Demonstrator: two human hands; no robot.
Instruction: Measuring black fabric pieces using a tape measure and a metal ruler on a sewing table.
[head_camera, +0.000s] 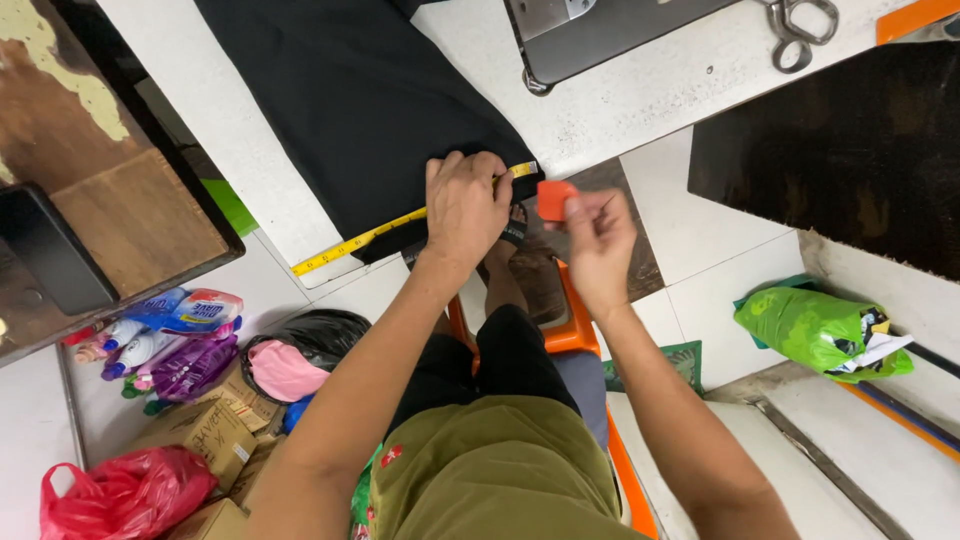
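**Measuring and marking a black cloth at the table edge**

Head view. As the black cloth (360, 100) is spread flat over the white table (640, 90), its near edge is seen to hang just over the table's front rim, where both hands work. The left hand (465, 205) is laid palm down on that edge, fingers together and curled, pressing a yellow measuring tape (365, 238) against the cloth; the tape runs along the hem from the lower left to just past the knuckles. The right hand (598, 240) is held just beside the cloth's corner, with an orange piece of tailor's chalk (553, 198) pinched between thumb and fingertips.

The cloth is judged to be soft, limp and light, apt to slide or wrinkle on the smooth table unless it is held flat; it is best taken at the hem, pressed down with a spread palm rather than gripped. The tape is thin and flexible and is judged to shift easily unless pinned. The chalk is small, rigid and probably brittle, so a light pinch near its edge suits it.

At the far side, a sewing machine base (600, 35) and a pair of scissors (800, 30) are shown lying well apart from the hands.
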